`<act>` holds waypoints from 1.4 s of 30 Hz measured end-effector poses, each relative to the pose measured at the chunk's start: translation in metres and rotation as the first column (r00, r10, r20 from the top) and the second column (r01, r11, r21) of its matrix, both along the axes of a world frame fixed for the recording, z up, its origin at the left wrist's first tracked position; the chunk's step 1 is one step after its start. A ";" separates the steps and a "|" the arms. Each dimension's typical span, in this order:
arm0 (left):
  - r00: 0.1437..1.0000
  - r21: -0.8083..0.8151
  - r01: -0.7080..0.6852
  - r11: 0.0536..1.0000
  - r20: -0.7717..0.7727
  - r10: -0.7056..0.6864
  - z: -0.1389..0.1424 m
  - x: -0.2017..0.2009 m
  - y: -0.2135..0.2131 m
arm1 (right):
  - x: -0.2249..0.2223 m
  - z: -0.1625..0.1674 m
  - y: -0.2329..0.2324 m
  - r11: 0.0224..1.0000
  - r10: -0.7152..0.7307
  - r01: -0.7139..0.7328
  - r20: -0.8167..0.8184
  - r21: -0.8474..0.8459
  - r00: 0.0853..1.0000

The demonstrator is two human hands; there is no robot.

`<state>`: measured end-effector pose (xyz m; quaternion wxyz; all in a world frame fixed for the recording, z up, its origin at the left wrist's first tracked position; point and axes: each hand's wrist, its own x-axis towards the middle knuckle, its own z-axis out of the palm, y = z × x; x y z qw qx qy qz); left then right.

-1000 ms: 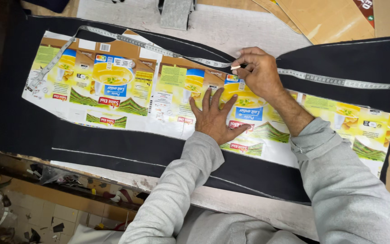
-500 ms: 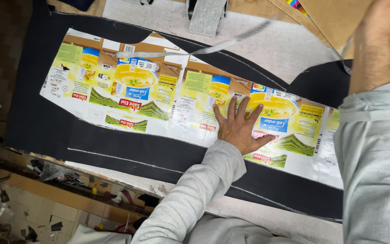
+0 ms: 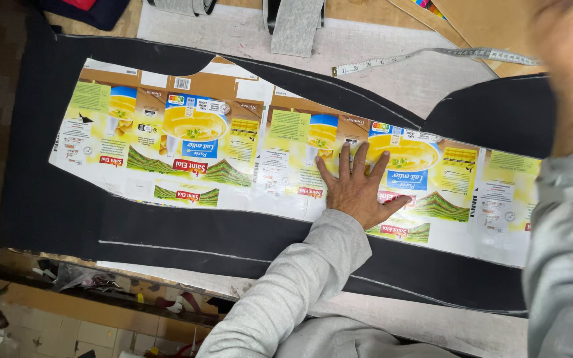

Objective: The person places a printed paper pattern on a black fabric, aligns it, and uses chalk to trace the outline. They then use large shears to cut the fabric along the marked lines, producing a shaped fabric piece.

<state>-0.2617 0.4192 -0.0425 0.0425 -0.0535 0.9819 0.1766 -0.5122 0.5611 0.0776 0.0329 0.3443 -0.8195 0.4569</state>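
left hand (image 3: pixel 359 189): flat, fingers spread, pressing printed cardboard pattern (image 3: pixel 233 149) lying under its palm | pattern rests on dark fabric (image 3: pixel 187 235) spreading past both hands | right hand (image 3: pixel 568 59): raised, blurred, grip unclear | measuring tape (image 3: pixel 426 56) trails just beside it, beyond the left fingertips

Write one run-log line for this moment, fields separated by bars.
left hand flat on cardboard pattern | right hand raised, blurred | pattern on dark fabric | measuring tape on table

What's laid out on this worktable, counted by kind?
Printed cardboard pattern: 1
Dark cloth: 1
Tape measure: 1
Grey strips: 2
Brown card sheets: 2
Total: 7
The left hand presses the pattern.
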 end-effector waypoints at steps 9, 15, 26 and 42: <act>0.997 0.046 -0.017 0.999 -0.077 0.020 0.002 0.001 0.001 | 0.032 -0.042 -0.019 0.982 -0.095 0.104 0.062 -0.157 0.994; 0.999 0.057 -0.018 0.998 -0.043 0.021 -0.003 0.002 0.002 | 0.096 -0.072 0.002 0.981 -0.043 0.018 0.127 0.193 0.991; 1.000 -0.007 0.016 1.000 0.024 -0.016 0.002 0.000 0.001 | 0.094 -0.098 -0.014 0.980 0.011 -0.014 0.018 0.199 1.000; 0.997 -0.014 0.052 0.999 0.052 -0.051 0.002 0.005 -0.018 | 0.105 -0.085 -0.246 0.995 0.078 -0.086 0.116 0.058 0.990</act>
